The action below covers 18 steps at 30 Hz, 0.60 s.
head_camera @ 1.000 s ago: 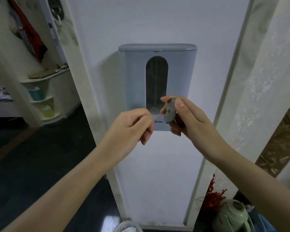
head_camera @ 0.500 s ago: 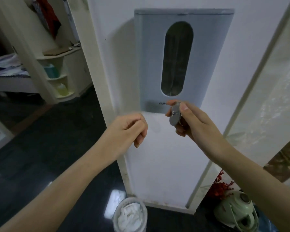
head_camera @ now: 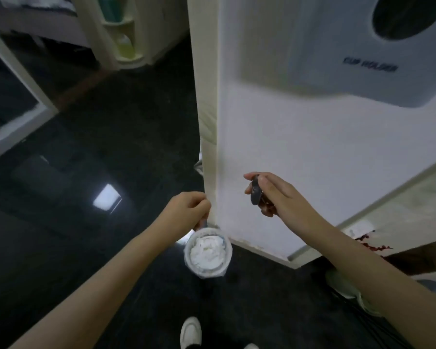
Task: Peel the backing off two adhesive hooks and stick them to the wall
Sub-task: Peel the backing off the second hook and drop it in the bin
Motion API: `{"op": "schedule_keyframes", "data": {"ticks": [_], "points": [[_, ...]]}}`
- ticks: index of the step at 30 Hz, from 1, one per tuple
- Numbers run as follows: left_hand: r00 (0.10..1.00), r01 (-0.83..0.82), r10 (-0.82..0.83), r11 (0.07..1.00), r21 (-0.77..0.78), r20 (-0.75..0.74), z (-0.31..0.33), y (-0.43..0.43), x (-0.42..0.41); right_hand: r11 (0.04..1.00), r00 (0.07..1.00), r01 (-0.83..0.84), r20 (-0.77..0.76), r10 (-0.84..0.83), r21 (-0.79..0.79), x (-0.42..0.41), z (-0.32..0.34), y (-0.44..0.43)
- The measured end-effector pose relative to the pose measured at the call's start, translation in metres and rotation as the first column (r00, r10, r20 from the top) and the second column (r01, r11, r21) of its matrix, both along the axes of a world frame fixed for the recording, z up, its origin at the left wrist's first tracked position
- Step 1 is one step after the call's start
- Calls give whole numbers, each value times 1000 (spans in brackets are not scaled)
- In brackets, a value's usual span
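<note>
We are pinching an adhesive hook in our right hand near the wall, while our curled left hand is holding something small, probably the peeled backing, above the bin. Dropping it, then pressing the hook on, seems next.

Both forearms were bare, with no sleeves, and the left hand and right hand were ungloved. A white shoe covered one foot.
</note>
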<state>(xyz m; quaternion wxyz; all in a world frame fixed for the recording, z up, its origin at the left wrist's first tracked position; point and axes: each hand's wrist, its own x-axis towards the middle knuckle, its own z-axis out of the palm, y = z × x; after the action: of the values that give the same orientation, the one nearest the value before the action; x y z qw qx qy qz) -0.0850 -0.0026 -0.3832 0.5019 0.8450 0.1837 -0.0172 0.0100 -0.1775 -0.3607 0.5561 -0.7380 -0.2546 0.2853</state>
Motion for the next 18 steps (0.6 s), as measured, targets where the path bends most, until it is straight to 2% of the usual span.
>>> {"op": "schedule_keyframes", "data": {"ticks": [7,15,18], "points": [[963,-36,34,999,-1,-267,-133,45,-7,986,991,-10,-134,-13,-167,3,-104,45],[858,126,-105,992,8,-504,-271,83,2,940,960,21,-257,-115,-341,8,-236,91],[829,211,-136,975,77,-542,-309,86,9,923,956,11,-266,-123,-385,11,-280,99]]}}
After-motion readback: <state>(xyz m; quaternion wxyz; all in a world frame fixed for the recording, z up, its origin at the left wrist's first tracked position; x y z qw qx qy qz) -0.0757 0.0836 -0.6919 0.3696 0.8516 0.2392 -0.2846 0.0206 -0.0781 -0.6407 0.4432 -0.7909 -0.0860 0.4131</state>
